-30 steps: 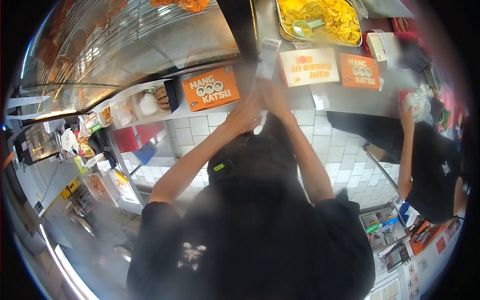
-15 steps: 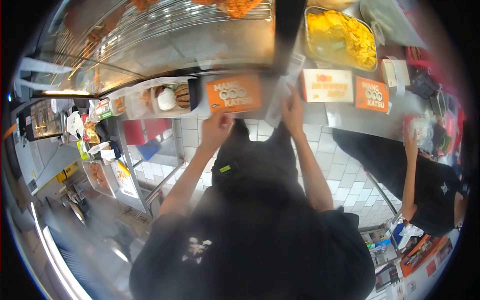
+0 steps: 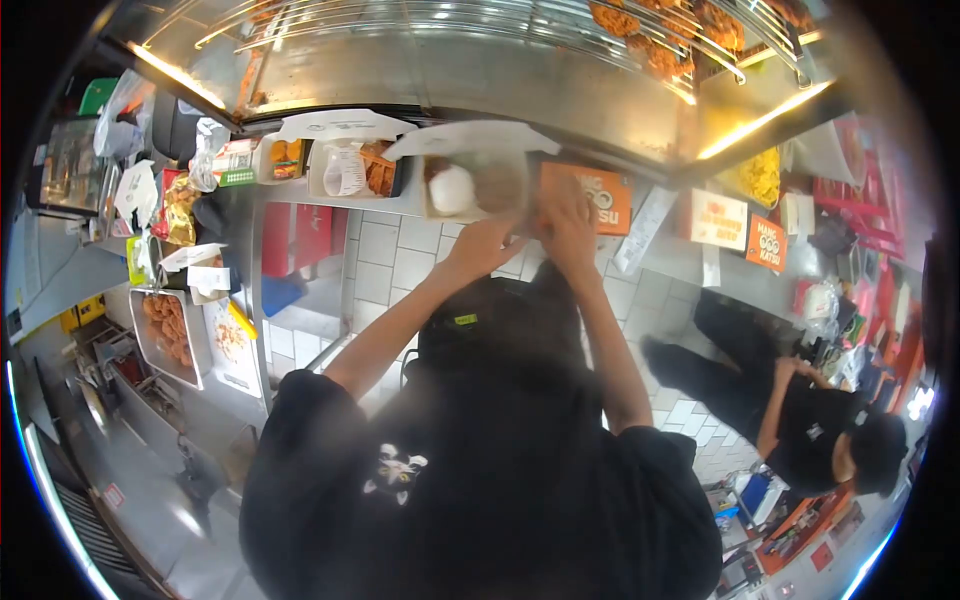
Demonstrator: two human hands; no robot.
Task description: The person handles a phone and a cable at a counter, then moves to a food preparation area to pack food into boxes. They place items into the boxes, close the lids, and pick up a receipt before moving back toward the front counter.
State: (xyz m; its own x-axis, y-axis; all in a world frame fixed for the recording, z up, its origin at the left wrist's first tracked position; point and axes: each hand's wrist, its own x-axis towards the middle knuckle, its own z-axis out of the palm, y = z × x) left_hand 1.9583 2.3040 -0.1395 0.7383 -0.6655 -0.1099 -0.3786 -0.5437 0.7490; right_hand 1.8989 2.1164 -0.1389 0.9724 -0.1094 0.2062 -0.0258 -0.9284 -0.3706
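An open takeout box [image 3: 470, 188] with white rice and brown food stands on the steel counter [image 3: 300, 195], its white lid [image 3: 470, 138] tipped up. My left hand [image 3: 487, 245] grips the box's front edge. My right hand [image 3: 567, 222] holds its right side, fingers up, partly over an orange "Mang Katsu" box [image 3: 605, 197]. The view is blurred around the fingers.
A second open food box [image 3: 348, 168] with a paper slip stands to the left. A receipt [image 3: 640, 232] and more orange boxes [image 3: 766, 243] lie to the right. Fried food sits on the wire rack [image 3: 650, 45] above and in trays [image 3: 168, 332] at left. A co-worker in black [image 3: 810, 425] bends at right.
My view has swung left along the counter. Both hands left the receipt and the orange box and now hold the open takeout box, which has come into view.
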